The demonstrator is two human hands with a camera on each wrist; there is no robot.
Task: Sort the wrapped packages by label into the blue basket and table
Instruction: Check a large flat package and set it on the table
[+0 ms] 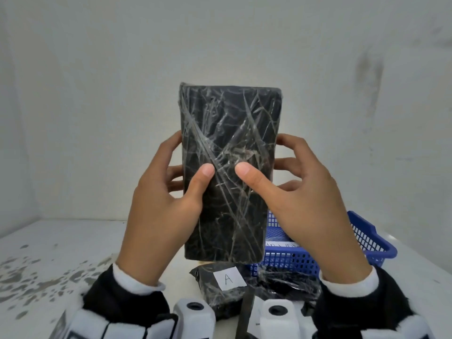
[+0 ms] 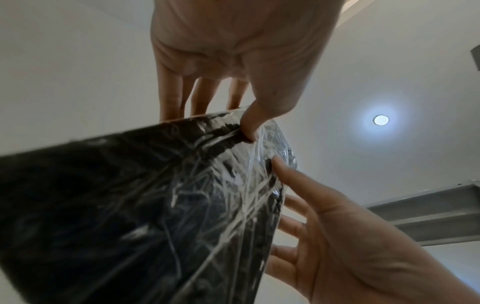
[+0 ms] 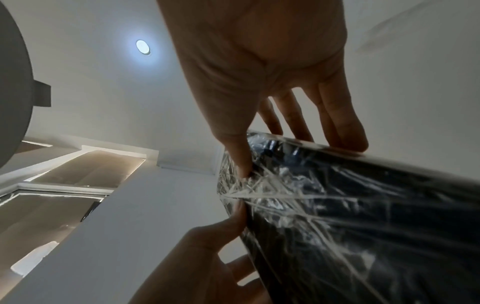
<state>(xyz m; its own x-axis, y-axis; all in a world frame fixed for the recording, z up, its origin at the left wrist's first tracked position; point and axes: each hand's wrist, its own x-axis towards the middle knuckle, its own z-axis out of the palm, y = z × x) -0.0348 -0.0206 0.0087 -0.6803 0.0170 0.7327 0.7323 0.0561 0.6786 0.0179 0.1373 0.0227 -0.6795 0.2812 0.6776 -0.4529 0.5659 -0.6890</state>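
A tall black package (image 1: 227, 167) wrapped in clear film stands upright in the air before me, held by both hands; no label shows on the side facing me. My left hand (image 1: 171, 192) grips its left edge, thumb on the front, fingers behind. My right hand (image 1: 293, 192) grips the right edge the same way. The left wrist view shows the package (image 2: 155, 205) with the left hand (image 2: 233, 92) pinching its edge. The right wrist view shows the package (image 3: 350, 216) pinched by the right hand (image 3: 259, 123). The blue basket (image 1: 362, 241) sits behind right. A package labelled A (image 1: 225, 287) lies on the table.
Another film-wrapped black package (image 1: 286, 282) lies beside the A package, in front of the basket. A white label shows inside the basket. The white table (image 1: 61, 253) has flecked paint at the left. A white wall stands close behind.
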